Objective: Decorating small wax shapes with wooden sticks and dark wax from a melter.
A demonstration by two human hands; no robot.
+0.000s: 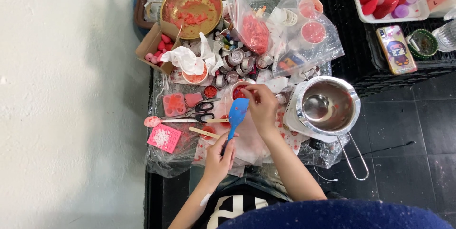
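1. The left hand (pixel 219 158) is closing its fingers round the lower handle of a blue spatula (pixel 236 116), nearest the person; gripping it low down seems to be letting the blade swing freely above.
2. The spatula is standing with its long axis running almost straight away from the person, leaning slightly to the right, its broad blade pointing up towards the small cup (pixel 239 91) and smeared with red.
3. The right hand (pixel 260 105) is lying just beside the blade, fingertips pinched together over the rim of the cup of red wax, probably steadying or picking at it; what it is pinching I cannot tell.
4. Left of the hands, wooden sticks (pixel 204 132), black scissors (pixel 202 111), a pink spoon (pixel 153 121) and a pink mould (pixel 174 104) are lying on the plastic-covered bench (pixel 164 162).
5. To the right a steel pot (pixel 327 105) is sitting on a white base, handle pointing back towards the person.
6. Farthest off, a brass bowl (pixel 191 9) of red bits and clear bags (pixel 285 29) are crowding the back.
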